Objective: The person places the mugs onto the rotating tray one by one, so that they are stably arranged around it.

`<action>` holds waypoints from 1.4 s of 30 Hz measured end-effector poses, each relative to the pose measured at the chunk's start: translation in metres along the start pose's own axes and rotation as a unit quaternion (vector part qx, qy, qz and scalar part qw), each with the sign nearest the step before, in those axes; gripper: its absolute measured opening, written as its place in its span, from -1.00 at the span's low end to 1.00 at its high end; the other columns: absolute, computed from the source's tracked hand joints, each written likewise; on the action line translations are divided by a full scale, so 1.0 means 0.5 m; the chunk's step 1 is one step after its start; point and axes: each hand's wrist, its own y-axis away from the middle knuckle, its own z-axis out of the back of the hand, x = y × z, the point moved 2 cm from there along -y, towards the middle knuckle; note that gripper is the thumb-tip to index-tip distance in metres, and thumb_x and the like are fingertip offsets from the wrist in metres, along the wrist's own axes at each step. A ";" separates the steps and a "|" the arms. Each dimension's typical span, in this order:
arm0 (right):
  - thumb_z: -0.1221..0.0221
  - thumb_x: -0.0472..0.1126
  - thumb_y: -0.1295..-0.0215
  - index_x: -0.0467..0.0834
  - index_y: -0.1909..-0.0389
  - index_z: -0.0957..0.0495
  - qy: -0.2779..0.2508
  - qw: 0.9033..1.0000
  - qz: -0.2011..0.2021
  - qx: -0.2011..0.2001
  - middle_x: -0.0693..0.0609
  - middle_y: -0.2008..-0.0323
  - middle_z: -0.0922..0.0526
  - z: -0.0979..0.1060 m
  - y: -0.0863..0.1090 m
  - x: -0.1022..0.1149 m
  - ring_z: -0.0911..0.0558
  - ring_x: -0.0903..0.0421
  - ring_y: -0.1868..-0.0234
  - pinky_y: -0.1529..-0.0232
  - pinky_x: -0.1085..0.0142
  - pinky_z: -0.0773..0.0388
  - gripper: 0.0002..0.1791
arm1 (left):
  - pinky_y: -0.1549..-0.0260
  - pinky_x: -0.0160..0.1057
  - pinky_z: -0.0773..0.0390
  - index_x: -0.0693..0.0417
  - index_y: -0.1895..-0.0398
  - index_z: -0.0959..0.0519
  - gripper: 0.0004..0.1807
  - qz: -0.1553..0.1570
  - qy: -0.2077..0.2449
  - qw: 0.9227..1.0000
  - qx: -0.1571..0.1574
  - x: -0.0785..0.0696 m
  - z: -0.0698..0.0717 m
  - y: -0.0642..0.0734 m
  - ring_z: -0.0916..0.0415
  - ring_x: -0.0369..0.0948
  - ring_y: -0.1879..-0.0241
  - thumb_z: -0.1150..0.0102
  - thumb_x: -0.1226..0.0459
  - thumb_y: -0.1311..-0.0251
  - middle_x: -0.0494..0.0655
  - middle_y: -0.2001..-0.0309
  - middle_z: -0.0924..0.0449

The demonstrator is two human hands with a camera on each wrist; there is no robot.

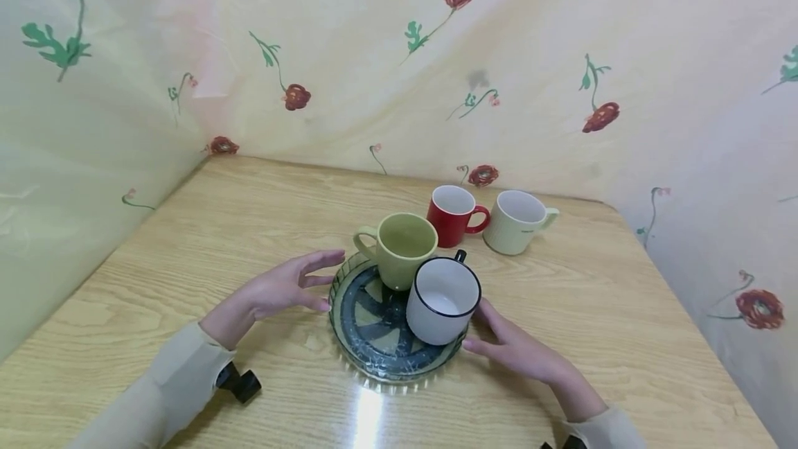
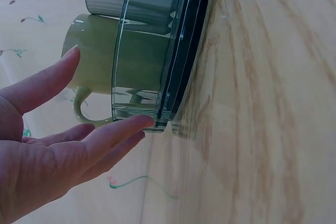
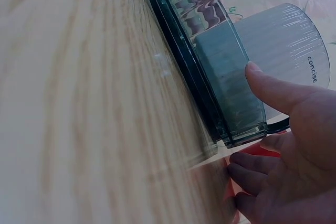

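Note:
A round clear glass tray (image 1: 382,366) with a dark patterned base stands on the table. In it are a green mug (image 1: 395,258) at the back, handle leftward, and a white mug with a black rim (image 1: 436,317) at the right. My left hand (image 1: 283,287) is at the tray's left side, fingers spread, thumb apart. My right hand (image 1: 520,348) is at its right side; in the right wrist view the thumb (image 3: 273,85) lies across the rim, beside the white mug. Whether either hand's fingertips touch the glass, I cannot tell. Neither hand grips anything.
Behind the tray stand a red mug (image 1: 445,227) and a pale ribbed mug (image 1: 508,234), handles to the right. The wooden table (image 1: 249,206) meets a flower-patterned cloth (image 1: 349,54) at the back and sides. A black wrist device (image 1: 239,383) sits by the left sleeve.

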 end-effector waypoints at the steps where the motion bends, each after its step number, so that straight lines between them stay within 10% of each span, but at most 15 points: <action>1: -0.15 0.05 -0.35 -0.18 -0.54 0.20 0.002 1.000 -0.001 -0.001 -0.25 -0.52 -0.01 0.001 0.000 0.001 -0.04 -0.21 -0.51 -0.43 0.44 0.02 -0.04 | -0.13 -0.04 -0.58 0.32 -0.51 0.15 0.02 0.000 -0.002 1.000 0.000 0.000 0.000 -0.001 0.10 0.36 -0.44 -0.27 0.51 -0.07 0.31 -0.53 0.23; 21: -0.01 -0.08 -0.48 -0.24 -0.53 0.20 -0.019 0.999 0.038 0.023 -0.29 -0.51 0.01 0.012 0.004 0.008 -0.07 -0.29 -0.48 -0.30 0.69 0.00 -0.20 | -0.20 -0.06 -0.51 0.37 -0.48 0.03 -0.05 0.016 -0.075 0.997 -0.002 0.011 -0.011 -0.024 0.00 0.33 -0.43 -0.26 0.55 -0.02 0.34 -0.51 0.17; 29: 0.03 -0.10 -0.49 -0.28 -0.43 -0.14 0.026 0.999 0.034 -0.030 -0.28 -0.37 -0.34 0.071 -0.001 0.035 -0.31 -0.28 -0.38 -0.32 -0.19 -0.32 -0.40 | -0.23 -0.03 -0.47 0.31 -0.50 0.06 -0.02 0.009 -0.072 0.997 -0.002 0.010 -0.007 -0.016 0.03 0.32 -0.44 -0.25 0.55 -0.03 0.30 -0.53 0.20; 35: 0.00 -0.09 -0.48 -0.25 -0.47 -0.09 0.018 0.992 -0.004 -0.128 -0.28 -0.43 -0.23 0.161 0.019 0.054 -0.22 -0.30 -0.43 -0.34 -0.25 -0.20 -0.36 | -0.25 -0.03 -0.45 0.36 -0.49 0.10 -0.02 0.003 -0.075 0.997 0.008 0.009 -0.008 -0.015 0.05 0.33 -0.44 -0.25 0.53 -0.05 0.32 -0.52 0.24; 42: 0.01 -0.06 -0.49 -0.21 -0.53 0.13 0.010 0.987 -0.037 -0.154 -0.36 -0.49 0.00 0.233 0.027 0.028 -0.02 -0.43 -0.45 -0.30 -0.39 -0.08 -0.24 | -0.22 -0.04 -0.49 0.36 -0.49 0.07 -0.04 0.016 -0.095 0.995 -0.002 0.006 -0.010 -0.012 -0.01 0.32 -0.43 -0.25 0.53 -0.05 0.33 -0.51 0.19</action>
